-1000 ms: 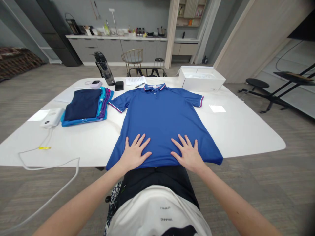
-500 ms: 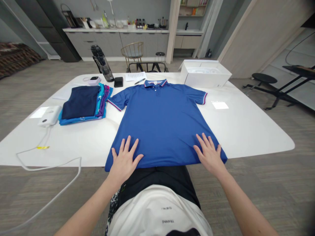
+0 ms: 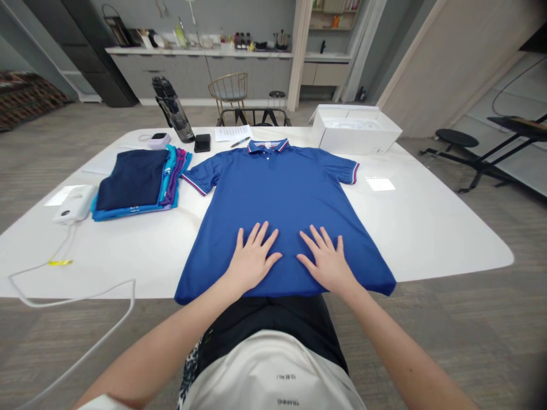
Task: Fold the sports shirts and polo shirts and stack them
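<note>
A blue polo shirt (image 3: 277, 193) lies spread front side up on the white table, its collar away from me and its hem at the near edge. Red and white stripes trim the collar and sleeves. My left hand (image 3: 252, 259) lies on the lower part of the shirt, left of its middle, fingers spread. To its right, my right hand (image 3: 327, 259) also rests on the cloth with fingers apart. Neither hand grips the fabric. A short stretch of shirt separates the two hands.
On the white table (image 3: 440, 228), a pile of folded clothes (image 3: 132, 179) lies left of the shirt. Near it are a white power strip (image 3: 74, 205) with a cable, a dark water bottle (image 3: 173, 111) and a black wallet-like item (image 3: 202, 143). A white box (image 3: 354, 134) stands back right.
Both hands have slid inward over the shirt, from near its lower side edges toward its middle. The camera view has shifted slightly. The shirt stays flat in place.
</note>
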The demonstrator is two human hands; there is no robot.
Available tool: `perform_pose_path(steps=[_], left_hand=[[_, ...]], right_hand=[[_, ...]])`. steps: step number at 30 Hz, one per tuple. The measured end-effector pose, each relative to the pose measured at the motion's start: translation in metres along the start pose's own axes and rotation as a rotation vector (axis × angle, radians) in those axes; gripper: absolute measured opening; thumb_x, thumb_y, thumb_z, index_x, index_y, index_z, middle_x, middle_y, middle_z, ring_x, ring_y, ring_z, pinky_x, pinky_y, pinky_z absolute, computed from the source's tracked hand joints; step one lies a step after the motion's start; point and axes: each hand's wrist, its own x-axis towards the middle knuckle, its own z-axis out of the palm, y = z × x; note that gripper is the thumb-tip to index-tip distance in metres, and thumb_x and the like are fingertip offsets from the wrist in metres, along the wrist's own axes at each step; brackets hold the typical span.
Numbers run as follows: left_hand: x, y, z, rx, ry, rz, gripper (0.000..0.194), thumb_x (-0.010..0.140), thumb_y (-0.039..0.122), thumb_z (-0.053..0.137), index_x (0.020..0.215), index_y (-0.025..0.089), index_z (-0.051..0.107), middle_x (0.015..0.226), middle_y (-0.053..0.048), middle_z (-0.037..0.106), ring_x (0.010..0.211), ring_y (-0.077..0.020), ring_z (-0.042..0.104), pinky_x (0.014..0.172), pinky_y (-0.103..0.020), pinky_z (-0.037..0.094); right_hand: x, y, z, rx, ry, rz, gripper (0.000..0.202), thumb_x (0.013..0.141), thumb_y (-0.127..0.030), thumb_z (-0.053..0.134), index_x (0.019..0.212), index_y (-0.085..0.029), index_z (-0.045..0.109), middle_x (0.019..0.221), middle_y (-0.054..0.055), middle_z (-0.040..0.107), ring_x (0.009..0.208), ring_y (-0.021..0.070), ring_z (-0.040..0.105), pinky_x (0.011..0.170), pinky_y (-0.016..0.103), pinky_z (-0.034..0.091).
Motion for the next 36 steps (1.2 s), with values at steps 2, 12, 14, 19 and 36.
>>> perform_pose_path(steps=[2, 12, 14, 19, 36], left_hand=[[0.037, -0.001, 0.004, -0.022, -0.009, -0.008, 0.064, 0.101, 0.062, 0.023, 0.159, 0.034, 0.030, 0.168, -0.004, 0.021, 0.154, -0.0281, 0.019, 0.123, -0.060, 0.018], [0.192, -0.054, 0.023, -0.094, 0.003, -0.178, 0.068, 0.102, 0.061, 0.018, 0.159, 0.027, 0.030, 0.169, -0.007, 0.018, 0.155, -0.0303, 0.015, 0.122, -0.062, 0.012], [0.210, -0.065, 0.025, -0.096, 0.016, -0.191, 0.068, 0.101, 0.062, 0.017, 0.159, 0.028, 0.030, 0.169, -0.006, 0.018, 0.155, -0.0299, 0.014, 0.122, -0.062, 0.010], [0.235, -0.086, 0.035, -0.096, -0.017, -0.243, 0.071, 0.099, 0.066, 0.018, 0.159, 0.029, 0.030, 0.168, -0.006, 0.019, 0.155, -0.0304, 0.013, 0.122, -0.062, 0.007], [0.316, -0.111, 0.050, -0.093, -0.042, -0.165, 0.072, 0.101, 0.062, 0.019, 0.161, 0.022, 0.023, 0.166, -0.012, 0.026, 0.153, -0.0298, 0.022, 0.121, -0.061, 0.017]], right_hand=[[0.027, -0.001, 0.002, 0.024, -0.004, 0.000, 0.062, 0.102, -0.061, 0.029, 0.159, -0.036, 0.029, 0.167, 0.003, 0.022, 0.153, 0.0343, 0.017, 0.116, 0.072, 0.016], [0.158, 0.043, 0.000, 0.094, 0.003, -0.031, 0.064, 0.104, -0.059, 0.024, 0.158, -0.026, 0.034, 0.167, 0.007, 0.022, 0.154, 0.0298, 0.016, 0.122, 0.058, 0.016], [0.181, 0.049, 0.004, 0.102, -0.012, -0.028, 0.065, 0.104, -0.059, 0.023, 0.158, -0.025, 0.034, 0.167, 0.008, 0.022, 0.154, 0.0292, 0.016, 0.123, 0.055, 0.016], [0.229, 0.059, 0.016, 0.106, -0.062, 0.032, 0.068, 0.103, -0.064, 0.019, 0.159, -0.028, 0.030, 0.168, 0.007, 0.021, 0.154, 0.0303, 0.015, 0.121, 0.063, 0.010], [0.244, 0.069, 0.022, 0.123, -0.090, 0.054, 0.069, 0.100, -0.069, 0.016, 0.160, -0.034, 0.027, 0.167, 0.005, 0.022, 0.154, 0.0322, 0.016, 0.118, 0.068, 0.009]])
